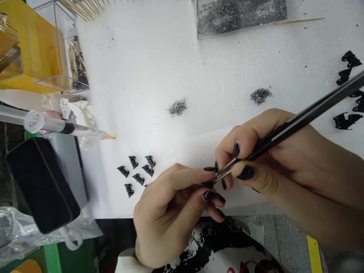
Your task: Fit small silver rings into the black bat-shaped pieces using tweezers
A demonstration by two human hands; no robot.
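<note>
Black tweezers (273, 138) with bright metal tips are pinched in my right hand (264, 163), coming in from the right. Their tips meet a small black part (209, 184) that my left hand (173, 208) holds between thumb and fingers; most of it is hidden by the fingertips. Left of my left hand, several small black clip-like parts (138, 179) lie on the white foam sheet (136, 83). Beyond my hands sit a pile of tiny silvery metal pieces (177, 107) and a darker pile (261, 96).
A clear tray (241, 15) of tiny pieces lies at the top. More black parts (347, 120) are at the right edge. On the left are a syringe (65, 126), a black device (42, 185), a clear box (76, 66) and a yellow container (36, 45). Wooden sticks (85, 7) lie top left.
</note>
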